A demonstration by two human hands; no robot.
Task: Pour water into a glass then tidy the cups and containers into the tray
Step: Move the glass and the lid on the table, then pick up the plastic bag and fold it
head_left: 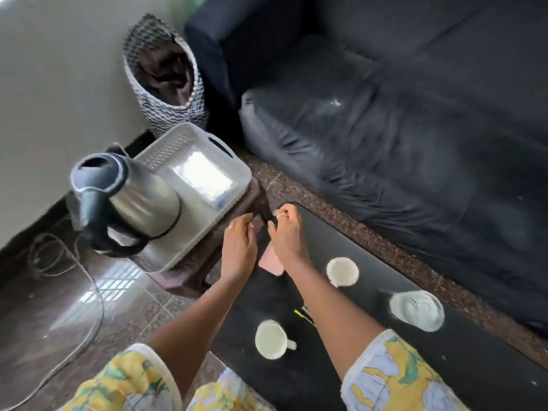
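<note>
Nearest, two forearms in yellow-patterned sleeves (394, 378) reach out over a black low table (444, 360), with a white mug (271, 339) sitting between them, its handle turned toward the right arm. Just right of the right forearm stands a clear glass (416, 310) holding water, and a second white mug (342, 271) sits close beside the right wrist. Further on, the left hand (238, 247) and the right hand (287, 232) meet at the table's far corner, fingers curled and pressed around something dark; what exactly they pinch I cannot tell. A pink flat object (271, 262) lies under the two wrists. Beyond and left of the hands, a white plastic tray (219, 143) rests on a brown stool (195, 262), carrying a steel electric kettle (124, 200) at its near-left end. Past the tray stands a woven basket (163, 81), and a dark sofa (415, 129) stretches away to the right of the hands.
</note>
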